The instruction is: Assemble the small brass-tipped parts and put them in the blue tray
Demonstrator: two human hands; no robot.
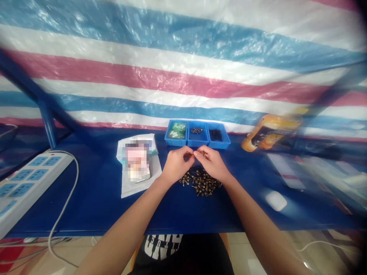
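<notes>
Fasteners (pixel 201 183), small, ridged, metallic, heaped

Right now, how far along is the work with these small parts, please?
Looks done: a few small parts sit in the blue tray's middle compartment. In hand: the left hand and right hand pinch together; the item is too small to tell. Left: a loose pile of brass-and-black parts on the table.
</notes>
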